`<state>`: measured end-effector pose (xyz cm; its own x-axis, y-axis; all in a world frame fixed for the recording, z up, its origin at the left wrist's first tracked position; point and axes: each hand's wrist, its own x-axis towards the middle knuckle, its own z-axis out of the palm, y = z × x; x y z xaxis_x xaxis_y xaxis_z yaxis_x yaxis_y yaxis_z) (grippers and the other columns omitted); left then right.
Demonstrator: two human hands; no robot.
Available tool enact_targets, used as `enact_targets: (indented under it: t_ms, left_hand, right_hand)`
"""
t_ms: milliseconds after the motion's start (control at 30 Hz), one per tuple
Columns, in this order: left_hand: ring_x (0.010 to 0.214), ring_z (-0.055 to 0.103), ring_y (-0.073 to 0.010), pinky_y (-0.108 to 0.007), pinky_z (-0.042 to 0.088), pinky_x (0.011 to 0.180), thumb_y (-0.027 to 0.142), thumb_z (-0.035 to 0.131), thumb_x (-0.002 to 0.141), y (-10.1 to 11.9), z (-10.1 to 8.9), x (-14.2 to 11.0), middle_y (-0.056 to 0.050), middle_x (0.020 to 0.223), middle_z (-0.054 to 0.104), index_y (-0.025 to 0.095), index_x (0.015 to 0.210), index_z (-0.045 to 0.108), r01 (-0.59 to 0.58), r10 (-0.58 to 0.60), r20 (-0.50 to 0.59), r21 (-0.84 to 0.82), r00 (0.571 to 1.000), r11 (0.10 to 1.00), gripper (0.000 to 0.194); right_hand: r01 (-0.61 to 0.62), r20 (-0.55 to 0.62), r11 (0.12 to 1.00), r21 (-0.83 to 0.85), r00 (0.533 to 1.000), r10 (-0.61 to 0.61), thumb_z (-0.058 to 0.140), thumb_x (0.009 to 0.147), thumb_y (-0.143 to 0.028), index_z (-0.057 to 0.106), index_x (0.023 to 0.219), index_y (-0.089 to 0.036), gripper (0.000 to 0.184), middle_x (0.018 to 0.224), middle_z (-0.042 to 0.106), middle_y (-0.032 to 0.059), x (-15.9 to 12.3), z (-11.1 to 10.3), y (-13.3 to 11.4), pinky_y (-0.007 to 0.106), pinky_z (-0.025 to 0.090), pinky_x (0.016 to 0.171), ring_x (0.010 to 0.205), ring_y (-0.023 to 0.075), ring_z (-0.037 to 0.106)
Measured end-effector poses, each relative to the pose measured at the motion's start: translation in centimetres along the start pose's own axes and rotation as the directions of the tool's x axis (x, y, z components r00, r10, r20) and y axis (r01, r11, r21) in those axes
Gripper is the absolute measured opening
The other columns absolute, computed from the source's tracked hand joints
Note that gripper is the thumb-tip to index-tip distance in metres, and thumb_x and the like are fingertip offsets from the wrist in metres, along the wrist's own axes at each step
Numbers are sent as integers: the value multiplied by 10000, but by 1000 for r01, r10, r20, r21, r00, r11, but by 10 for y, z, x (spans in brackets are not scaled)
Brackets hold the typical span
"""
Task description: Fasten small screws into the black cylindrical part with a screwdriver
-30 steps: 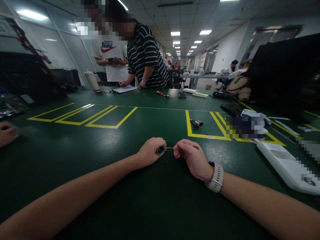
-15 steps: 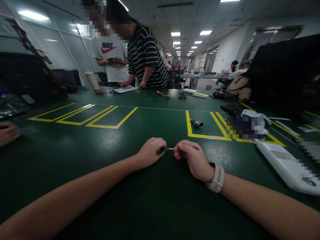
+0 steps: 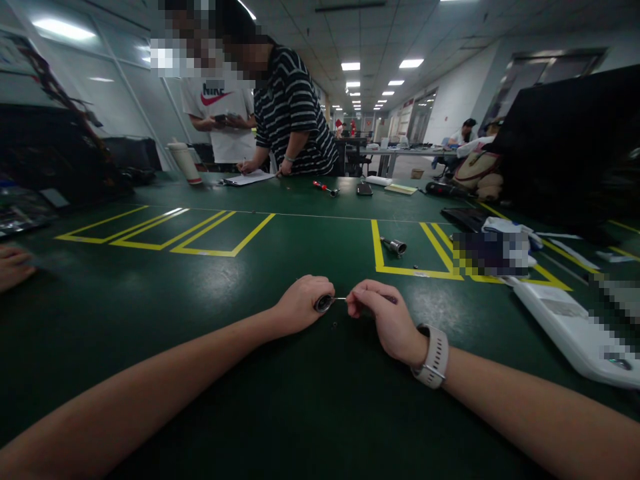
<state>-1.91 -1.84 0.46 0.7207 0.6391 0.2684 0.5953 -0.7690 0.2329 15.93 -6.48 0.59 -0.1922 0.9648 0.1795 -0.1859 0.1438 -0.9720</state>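
My left hand (image 3: 300,303) is closed around a small round metal cylinder (image 3: 323,303) whose open end faces right. My right hand (image 3: 383,313), with a pale watch on the wrist, pinches a thin metal tool (image 3: 339,299) whose tip points into the cylinder's end. Both hands rest on the dark green table (image 3: 210,347). A tiny dark part (image 3: 334,325), perhaps a screw, lies on the table just below the gap between my hands.
A second metal cylinder (image 3: 394,247) lies inside a yellow-taped box. A white device (image 3: 575,330) sits at the right. A red-handled screwdriver (image 3: 325,189), a phone and papers lie far across. Two people stand at the far edge; another person's hand (image 3: 13,265) rests at left.
None of note; my hands hold the same pose, with only a slight shift of the view.
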Motion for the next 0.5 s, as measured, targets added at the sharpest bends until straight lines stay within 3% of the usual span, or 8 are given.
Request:
enact_targets:
  t_ms: [167, 267, 367, 500]
  left_hand:
    - [671, 497, -141, -262, 340, 623, 100, 491, 751, 0, 1, 0, -8, 705, 543, 154, 720, 518, 18, -18, -5, 51, 1000, 999, 68]
    - [669, 494, -144, -266, 330, 617, 90, 478, 749, 1, 1, 0, -11, 709, 544, 153, 727, 523, 12, -12, 9, 95, 1000, 995, 81]
    - [654, 485, -139, -263, 327, 614, 84, 462, 748, 2, 1, 0, -7, 696, 536, 153, 715, 515, 16, -18, 12, 108, 1000, 994, 93]
    - [653, 483, -135, -262, 329, 619, 65, 454, 729, 1, 1, 0, -4, 694, 531, 155, 715, 509, 19, -19, 2, 101, 1000, 995, 106]
  right_hand:
    - [84, 30, 973, -217, 996, -79, 485, 802, -214, 614, 641, -174, 211, 605, 563, -1, -6, 2, -8, 288, 401, 595, 605, 138, 520]
    - [93, 47, 960, -265, 995, -83, 483, 807, -221, 612, 644, -172, 215, 608, 561, -1, -7, 2, -9, 283, 398, 589, 603, 135, 518]
    - [50, 25, 982, -183, 999, -47, 495, 787, -219, 612, 626, -165, 206, 584, 560, -2, -3, 1, -4, 278, 396, 581, 585, 132, 516]
    - [-51, -33, 996, 80, 998, 54, 502, 750, -202, 609, 589, -152, 200, 533, 548, -4, 3, -2, 4, 258, 373, 522, 525, 119, 496]
